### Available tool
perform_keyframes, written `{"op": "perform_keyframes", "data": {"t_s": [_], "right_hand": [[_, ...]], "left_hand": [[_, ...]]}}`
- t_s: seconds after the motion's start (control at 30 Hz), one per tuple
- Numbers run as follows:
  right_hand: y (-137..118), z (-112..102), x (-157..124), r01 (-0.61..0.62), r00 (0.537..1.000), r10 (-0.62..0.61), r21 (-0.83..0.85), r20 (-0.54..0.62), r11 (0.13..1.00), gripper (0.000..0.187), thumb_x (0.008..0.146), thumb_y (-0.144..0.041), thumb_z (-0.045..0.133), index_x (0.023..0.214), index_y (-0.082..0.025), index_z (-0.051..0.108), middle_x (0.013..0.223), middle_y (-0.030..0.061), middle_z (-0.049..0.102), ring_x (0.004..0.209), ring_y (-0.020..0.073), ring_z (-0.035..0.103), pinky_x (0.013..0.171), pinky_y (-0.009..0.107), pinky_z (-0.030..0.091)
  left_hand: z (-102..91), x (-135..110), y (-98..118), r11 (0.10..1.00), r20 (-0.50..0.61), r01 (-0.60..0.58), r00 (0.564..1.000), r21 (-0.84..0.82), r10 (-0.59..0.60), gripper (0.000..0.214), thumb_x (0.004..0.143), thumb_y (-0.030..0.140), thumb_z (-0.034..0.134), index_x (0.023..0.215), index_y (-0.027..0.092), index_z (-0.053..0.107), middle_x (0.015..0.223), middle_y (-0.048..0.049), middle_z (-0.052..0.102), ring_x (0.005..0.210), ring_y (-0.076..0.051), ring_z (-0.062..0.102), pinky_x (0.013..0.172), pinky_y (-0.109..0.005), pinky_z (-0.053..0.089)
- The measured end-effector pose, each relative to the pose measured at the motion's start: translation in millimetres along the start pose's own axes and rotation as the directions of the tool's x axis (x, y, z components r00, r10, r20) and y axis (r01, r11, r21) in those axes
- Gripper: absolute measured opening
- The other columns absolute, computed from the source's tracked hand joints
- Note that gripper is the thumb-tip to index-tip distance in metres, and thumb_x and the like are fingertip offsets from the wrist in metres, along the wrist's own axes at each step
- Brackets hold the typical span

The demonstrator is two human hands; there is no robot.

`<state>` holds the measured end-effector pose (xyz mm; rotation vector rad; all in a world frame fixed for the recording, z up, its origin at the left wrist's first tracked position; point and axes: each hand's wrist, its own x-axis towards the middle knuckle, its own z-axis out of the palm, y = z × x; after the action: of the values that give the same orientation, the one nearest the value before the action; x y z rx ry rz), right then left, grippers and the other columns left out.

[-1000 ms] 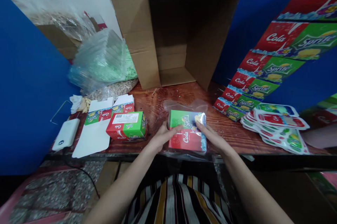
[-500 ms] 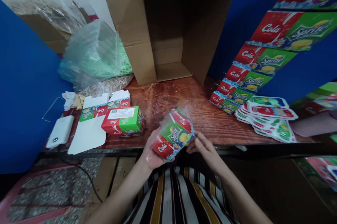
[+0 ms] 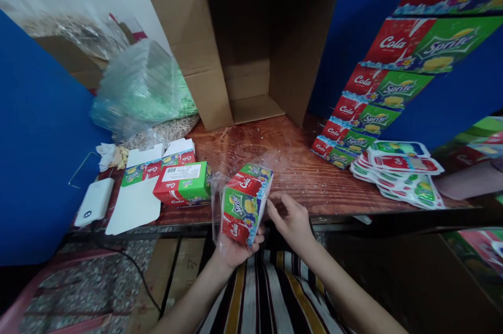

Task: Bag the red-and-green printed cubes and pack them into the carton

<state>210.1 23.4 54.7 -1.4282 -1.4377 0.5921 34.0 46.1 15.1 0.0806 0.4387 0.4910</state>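
Note:
A small Cola and Sprite printed carton (image 3: 244,206) rests tilted in my left hand (image 3: 236,251), whose palm and fingers support its underside. Clear plastic film (image 3: 217,203) lies loosely about the carton, standing out past its left side. At the right end of the carton is my right hand (image 3: 290,219), its fingers bent and drawn together by the edge. What those fingertips pinch is too small to make out. Left of my hands, a closed carton (image 3: 184,183) of the same print sits on the table beside an unfolded carton blank (image 3: 135,203).
A tall open cardboard box (image 3: 251,77) stands on the wooden table (image 3: 298,166). Stacked printed cartons (image 3: 365,106) rise at right, beside a pile of blister packs (image 3: 408,171). At left are a white power bank (image 3: 94,202) and a plastic bag with green filler (image 3: 145,88).
My left hand has turned the carton more upright and shifted it slightly left. My right hand's fingers have moved up along the carton's right end. The view has shifted a little.

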Motion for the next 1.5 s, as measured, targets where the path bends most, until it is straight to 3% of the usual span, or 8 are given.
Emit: {"op": "perform_keyframes", "data": {"t_s": [0.2,0.4,0.63,0.9,1.03,1.13,1.33,1.5], "right_hand": [[-5.2,-1.6,-1.2,0.03,0.999,-0.03,0.023,-0.025,0.999,0.012,0.094,-0.029,0.051,0.088,-0.022,0.058,0.08,0.0028,0.066,0.068,0.015,0.063,0.064,0.026,0.051],[-10.8,-5.5,-8.0,-0.039,0.999,0.04,0.162,-0.003,0.986,0.018,0.093,-0.036,0.055,0.103,-0.022,0.056,0.09,0.0047,0.067,0.075,0.0162,0.066,0.068,0.027,0.056],[-9.8,-9.5,-8.1,-0.051,0.999,0.05,0.099,0.007,0.994,0.019,0.094,-0.036,0.053,0.102,-0.021,0.061,0.089,0.0057,0.069,0.072,0.0169,0.067,0.067,0.029,0.057],[-18.1,-20.0,-7.3,-0.031,0.996,0.036,0.067,-0.079,0.997,0.017,0.091,-0.032,0.056,0.102,-0.022,0.062,0.089,0.0056,0.071,0.073,0.018,0.068,0.067,0.029,0.058],[-4.4,-28.4,-8.2,-0.068,0.989,0.072,0.032,-0.13,0.997,0.011,0.087,-0.027,0.056,0.093,-0.021,0.063,0.084,0.0045,0.072,0.069,0.0179,0.067,0.065,0.028,0.055],[10.0,-30.7,-16.4,-0.104,0.989,0.113,0.09,-0.096,0.991,0.011,0.082,-0.021,0.053,0.088,-0.021,0.062,0.085,0.0041,0.073,0.074,0.0188,0.067,0.068,0.028,0.053],[44.9,-26.4,-53.7,-0.178,0.984,0.179,0.103,-0.001,0.979,0.012,0.077,-0.024,0.054,0.083,-0.021,0.065,0.083,0.0041,0.074,0.073,0.0221,0.068,0.068,0.032,0.055],[71.0,-34.0,-87.7,-0.25,0.966,0.246,0.035,0.079,0.968,0.017,0.082,-0.032,0.058,0.096,-0.022,0.063,0.079,0.0054,0.072,0.069,0.0242,0.068,0.066,0.035,0.056]], "left_hand": [[0.0,2.0,-2.9,0.999,-0.051,-0.039,0.998,0.027,0.041,0.042,0.072,0.049,0.066,0.095,0.014,0.065,0.085,-0.0108,0.061,0.073,-0.018,0.049,0.06,-0.026,0.042],[3.9,2.9,-2.7,0.998,-0.071,-0.042,0.996,0.037,0.045,0.045,0.075,0.055,0.062,0.093,0.015,0.066,0.089,-0.0119,0.066,0.077,-0.019,0.056,0.063,-0.027,0.044],[3.1,1.5,-3.3,1.0,-0.092,-0.025,0.995,0.002,0.025,0.05,0.071,0.056,0.065,0.095,0.012,0.068,0.086,-0.0131,0.068,0.074,-0.02,0.059,0.062,-0.027,0.046],[14.3,1.3,0.8,0.984,-0.189,-0.077,0.976,0.161,0.108,0.063,0.072,0.073,0.057,0.096,0.015,0.066,0.088,-0.012,0.069,0.076,-0.024,0.063,0.064,-0.034,0.05],[30.2,-4.4,7.5,0.947,-0.251,-0.117,0.948,0.298,0.196,0.065,0.074,0.069,0.058,0.121,0.024,0.056,0.1,-0.0094,0.068,0.076,-0.026,0.065,0.062,-0.041,0.053],[39.7,-9.4,12.3,0.9,-0.275,-0.146,0.921,0.411,0.275,0.063,0.076,0.061,0.063,0.13,0.033,0.048,0.111,-0.0073,0.067,0.076,-0.026,0.067,0.06,-0.041,0.054],[45.2,-10.8,11.5,0.84,-0.361,-0.006,0.901,0.542,0.239,0.059,0.078,0.064,0.059,0.119,0.022,0.061,0.102,-0.0117,0.07,0.083,-0.03,0.068,0.062,-0.039,0.054],[37.3,-10.2,-0.6,0.778,-0.388,-0.091,0.827,0.622,0.407,0.054,0.078,0.056,0.067,0.12,0.023,0.059,0.11,-0.0072,0.07,0.106,-0.027,0.064,0.085,-0.037,0.052]]}}
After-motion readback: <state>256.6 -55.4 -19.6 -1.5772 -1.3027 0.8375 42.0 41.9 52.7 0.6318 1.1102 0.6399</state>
